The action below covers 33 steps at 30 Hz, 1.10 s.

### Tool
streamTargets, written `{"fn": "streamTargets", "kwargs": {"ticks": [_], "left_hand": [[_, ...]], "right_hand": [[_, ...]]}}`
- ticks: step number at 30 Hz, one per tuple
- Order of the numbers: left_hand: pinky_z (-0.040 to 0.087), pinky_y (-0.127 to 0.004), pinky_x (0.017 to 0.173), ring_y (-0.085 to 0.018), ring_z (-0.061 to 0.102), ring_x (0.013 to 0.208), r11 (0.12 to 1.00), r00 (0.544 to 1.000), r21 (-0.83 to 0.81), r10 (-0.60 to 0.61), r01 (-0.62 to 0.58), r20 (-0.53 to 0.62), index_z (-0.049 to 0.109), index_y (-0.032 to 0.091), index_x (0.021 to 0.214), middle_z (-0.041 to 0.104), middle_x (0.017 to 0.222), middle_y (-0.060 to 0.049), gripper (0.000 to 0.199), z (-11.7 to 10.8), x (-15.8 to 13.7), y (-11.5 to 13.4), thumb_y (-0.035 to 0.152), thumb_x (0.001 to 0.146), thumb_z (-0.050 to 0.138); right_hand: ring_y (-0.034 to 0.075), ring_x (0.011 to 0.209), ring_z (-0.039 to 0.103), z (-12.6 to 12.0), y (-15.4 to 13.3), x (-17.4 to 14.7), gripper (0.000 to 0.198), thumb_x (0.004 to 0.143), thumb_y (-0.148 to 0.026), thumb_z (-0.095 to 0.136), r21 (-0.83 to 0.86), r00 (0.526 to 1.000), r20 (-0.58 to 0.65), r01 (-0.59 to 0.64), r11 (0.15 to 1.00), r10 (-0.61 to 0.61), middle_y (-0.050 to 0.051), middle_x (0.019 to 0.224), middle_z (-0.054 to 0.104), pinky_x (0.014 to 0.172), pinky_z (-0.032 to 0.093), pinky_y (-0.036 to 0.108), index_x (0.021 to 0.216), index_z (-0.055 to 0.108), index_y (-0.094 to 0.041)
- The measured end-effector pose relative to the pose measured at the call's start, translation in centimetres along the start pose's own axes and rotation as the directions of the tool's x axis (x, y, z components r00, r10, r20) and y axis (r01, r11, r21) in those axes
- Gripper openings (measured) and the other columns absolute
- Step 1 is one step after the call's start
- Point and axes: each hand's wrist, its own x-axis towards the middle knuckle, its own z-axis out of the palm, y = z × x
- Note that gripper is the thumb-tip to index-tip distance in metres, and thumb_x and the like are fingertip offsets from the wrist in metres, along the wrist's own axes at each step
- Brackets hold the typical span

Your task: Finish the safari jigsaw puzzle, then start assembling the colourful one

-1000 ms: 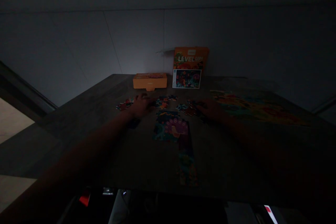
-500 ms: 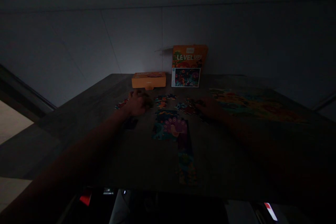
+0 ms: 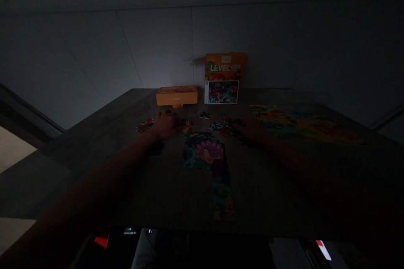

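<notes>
The scene is very dark. My left hand (image 3: 168, 124) rests palm down among loose jigsaw pieces (image 3: 145, 126), its fingers apart and bent over some of them. More jigsaw pieces (image 3: 188, 125) show just right of its fingers. Over another loose pile (image 3: 221, 128) lies my right hand (image 3: 251, 128); shadow hides whether its fingers grip a piece. Between the hands and nearer to me is a partly joined puzzle (image 3: 205, 151) with a purple peacock, and a joined strip (image 3: 222, 197) runs down from its right side.
An orange box (image 3: 176, 98) lies at the back of the table. Right of it stands an orange "LEVEL UP!" box (image 3: 226, 66) with a picture card (image 3: 221, 92) leaning on its front. A larger colourful puzzle (image 3: 309, 125) lies flat at right. A single dark piece (image 3: 205, 115) lies behind the peacock section.
My left hand has moved slightly right, and the small cluster beside it is now partly covered or shifted. My right hand stays at its pile. The view has shifted slightly.
</notes>
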Motion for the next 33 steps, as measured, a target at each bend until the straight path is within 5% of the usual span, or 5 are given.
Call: {"fn": "streamTargets", "kwargs": {"ticks": [4, 10, 17, 23, 33], "left_hand": [[0.038, -0.05, 0.092, -0.034, 0.047, 0.115, 0.996, 0.997, -0.058, -0.073, 0.072, -0.003, 0.067, 0.021, 0.097, 0.067, 0.11, -0.009, 0.027, 0.2, 0.2, -0.2, 0.042, 0.084, 0.057], [0.039, -0.049, 0.094, -0.034, 0.05, 0.114, 0.991, 0.995, -0.097, -0.097, 0.094, -0.027, 0.059, 0.023, 0.119, 0.069, 0.104, -0.007, 0.042, -0.2, 0.1, -0.7, 0.046, 0.085, 0.056], [0.038, -0.059, 0.089, -0.041, 0.048, 0.113, 0.973, 0.974, 0.065, -0.217, 0.221, -0.067, 0.065, 0.024, 0.116, 0.064, 0.112, -0.014, 0.041, -0.7, -0.4, -2.7, 0.049, 0.086, 0.053], [0.033, -0.057, 0.099, -0.039, 0.036, 0.127, 1.0, 1.0, 0.012, -0.011, 0.011, 0.009, 0.059, 0.03, 0.128, 0.051, 0.138, -0.007, 0.045, 0.3, -0.4, -1.5, 0.047, 0.088, 0.051], [0.034, -0.045, 0.103, -0.029, 0.054, 0.114, 0.99, 0.997, -0.128, 0.067, -0.062, 0.028, 0.059, 0.02, 0.129, 0.067, 0.116, -0.009, 0.052, 0.6, 0.3, -1.2, 0.042, 0.082, 0.057]], "right_hand": [[0.022, 0.096, 0.064, 0.0, 0.0, 0.0, 0.029, 0.089, -0.027, 0.054, 0.021, 1.0, 0.015, 0.013, 1.0, -0.013, 0.011, 0.11, 0.07, 0.082, 0.048, 0.031, 0.112, 0.069, -0.016], [0.022, 0.096, 0.064, 0.0, 0.0, 0.0, 0.028, 0.089, -0.028, 0.055, 0.02, 1.0, 0.01, 0.005, 1.0, -0.005, 0.01, 0.109, 0.07, 0.081, 0.047, 0.029, 0.11, 0.069, -0.016], [0.021, 0.097, 0.064, -0.1, 0.0, 0.0, 0.028, 0.089, -0.027, 0.055, -0.008, 1.0, 0.013, 0.005, 1.0, -0.005, 0.01, 0.11, 0.07, 0.083, 0.047, 0.028, 0.111, 0.069, -0.016], [0.022, 0.098, 0.063, -0.2, -0.2, -0.1, 0.029, 0.088, -0.025, 0.055, 0.011, 1.0, 0.005, 0.005, 1.0, -0.006, 0.011, 0.111, 0.069, 0.083, 0.047, 0.03, 0.112, 0.068, -0.015], [0.022, 0.1, 0.063, 0.1, 0.2, 0.0, 0.029, 0.089, -0.027, 0.054, 0.021, 1.0, 0.003, 0.018, 1.0, -0.018, 0.01, 0.113, 0.069, 0.084, 0.047, 0.03, 0.112, 0.068, -0.017]]}}
